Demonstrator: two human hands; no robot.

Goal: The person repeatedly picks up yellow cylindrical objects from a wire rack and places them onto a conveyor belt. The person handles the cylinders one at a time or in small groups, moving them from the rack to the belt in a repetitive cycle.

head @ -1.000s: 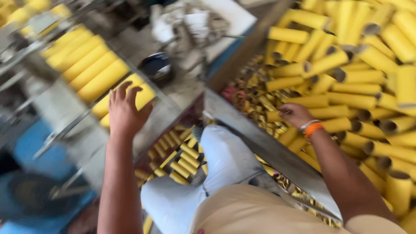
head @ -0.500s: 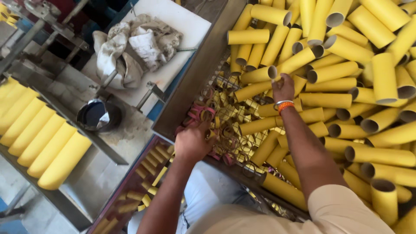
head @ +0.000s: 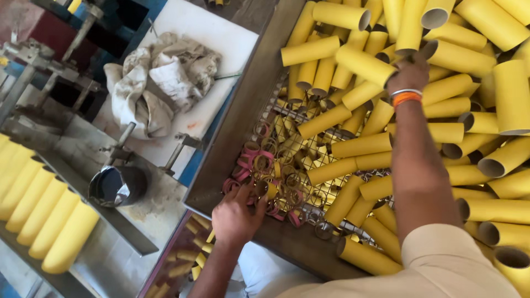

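The yellow tube (head: 441, 55) I'm after lies near the top of the heap in the bin (head: 243, 127), its long axis slanting up to the right, open end toward my right hand (head: 409, 72). That hand rests on it, fingers curled; whether they've clenched I cannot tell. My left hand (head: 236, 216), nearer me, spreads loosely over the pink and yellow rings (head: 265, 176), grasping nothing.

Tubes (head: 419, 143) piled in bin (head: 243, 127) before me; rings (head: 270, 176) in its left corner; rag (head: 160, 77) farther left.
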